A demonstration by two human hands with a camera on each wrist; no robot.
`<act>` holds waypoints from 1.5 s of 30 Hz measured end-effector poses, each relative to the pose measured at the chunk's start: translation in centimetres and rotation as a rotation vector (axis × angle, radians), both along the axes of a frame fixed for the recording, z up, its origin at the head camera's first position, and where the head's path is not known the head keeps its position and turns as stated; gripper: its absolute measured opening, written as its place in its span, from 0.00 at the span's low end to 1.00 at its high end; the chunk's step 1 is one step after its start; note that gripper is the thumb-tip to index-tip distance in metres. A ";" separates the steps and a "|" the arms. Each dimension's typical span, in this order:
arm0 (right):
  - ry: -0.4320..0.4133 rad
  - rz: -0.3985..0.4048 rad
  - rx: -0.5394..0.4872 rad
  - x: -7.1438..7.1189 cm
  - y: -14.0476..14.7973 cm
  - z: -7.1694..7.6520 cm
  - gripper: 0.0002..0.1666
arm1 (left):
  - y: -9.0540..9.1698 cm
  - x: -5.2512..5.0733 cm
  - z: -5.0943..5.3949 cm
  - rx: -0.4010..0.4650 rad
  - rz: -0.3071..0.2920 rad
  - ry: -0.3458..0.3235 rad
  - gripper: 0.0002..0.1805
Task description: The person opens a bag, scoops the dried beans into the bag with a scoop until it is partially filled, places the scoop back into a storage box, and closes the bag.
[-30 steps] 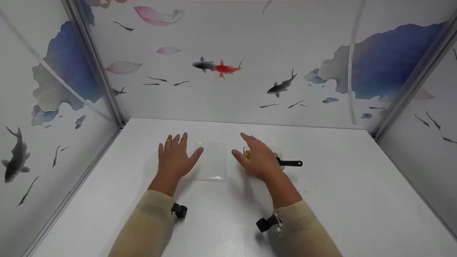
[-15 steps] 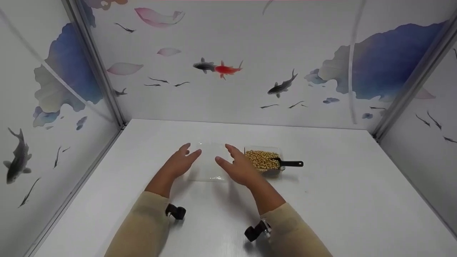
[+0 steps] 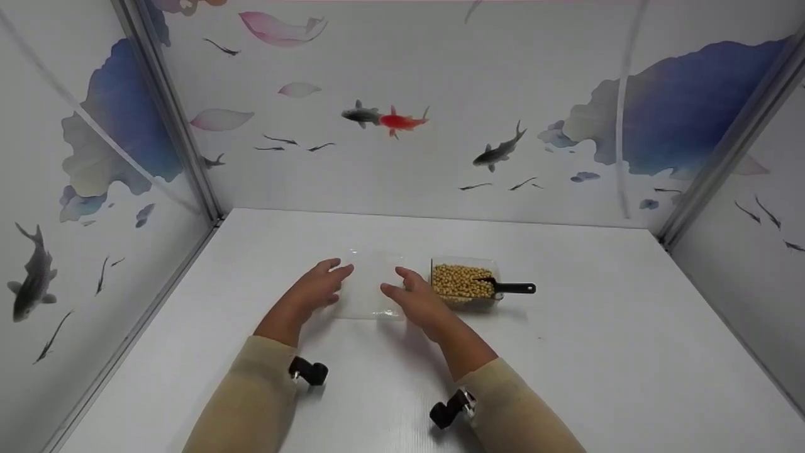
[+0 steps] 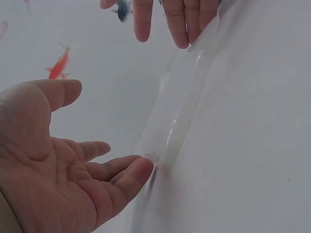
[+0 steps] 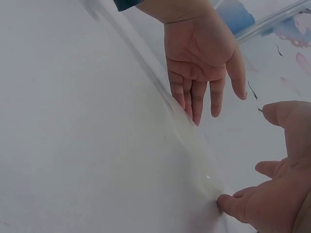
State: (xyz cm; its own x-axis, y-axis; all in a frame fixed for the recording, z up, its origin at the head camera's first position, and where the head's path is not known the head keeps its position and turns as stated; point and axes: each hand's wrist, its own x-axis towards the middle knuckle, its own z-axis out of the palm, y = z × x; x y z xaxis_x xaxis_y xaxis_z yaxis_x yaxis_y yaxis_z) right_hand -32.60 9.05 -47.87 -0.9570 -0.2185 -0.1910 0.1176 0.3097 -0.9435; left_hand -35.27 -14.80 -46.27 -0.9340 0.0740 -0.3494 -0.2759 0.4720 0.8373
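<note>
A clear, flat plastic bag or sheet (image 3: 371,286) lies on the white table between the two hands. My left hand (image 3: 313,290) is at its left edge, fingers loosely extended; in the left wrist view the fingertips of the left hand (image 4: 77,165) touch the edge of the clear plastic (image 4: 180,111). At the opposite edge is my right hand (image 3: 422,302), thumb and fingers apart; in the right wrist view the fingertips of the right hand (image 5: 277,189) touch the plastic (image 5: 194,150). Neither hand grips it.
Right of the right hand stands a clear container (image 3: 468,302) of yellowish round beans (image 3: 462,280), with a black-handled scoop (image 3: 516,288) in it. White walls (image 3: 402,182) with printed fish surround the table (image 3: 597,327) at the back and sides.
Both hands have moved inward to the plastic's two side edges, the right one coming left off the bean container, which is now uncovered. In the last half second they have shifted only slightly.
</note>
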 end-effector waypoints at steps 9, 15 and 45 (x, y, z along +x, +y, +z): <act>-0.039 -0.074 -0.076 -0.1 -0.2 0.2 0.41 | -0.8 -0.4 -0.7 0.177 0.029 0.005 0.43; -0.074 -0.119 -0.144 -0.1 -0.5 0.5 0.38 | -1.1 -0.5 -0.8 0.229 0.002 0.005 0.42; 0.129 -0.347 -0.141 0.1 1.3 2.5 0.20 | 1.4 -0.3 1.0 0.227 0.150 0.205 0.18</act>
State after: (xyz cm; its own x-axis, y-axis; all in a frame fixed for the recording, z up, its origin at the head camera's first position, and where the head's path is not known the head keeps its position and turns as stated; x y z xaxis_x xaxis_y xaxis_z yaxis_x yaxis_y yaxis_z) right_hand -32.51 10.37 -45.39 -0.9928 0.1063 -0.0558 0.0704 0.1383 -0.9879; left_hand -35.62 -13.36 -45.26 -0.9895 -0.0154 -0.1434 -0.1430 0.2344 0.9616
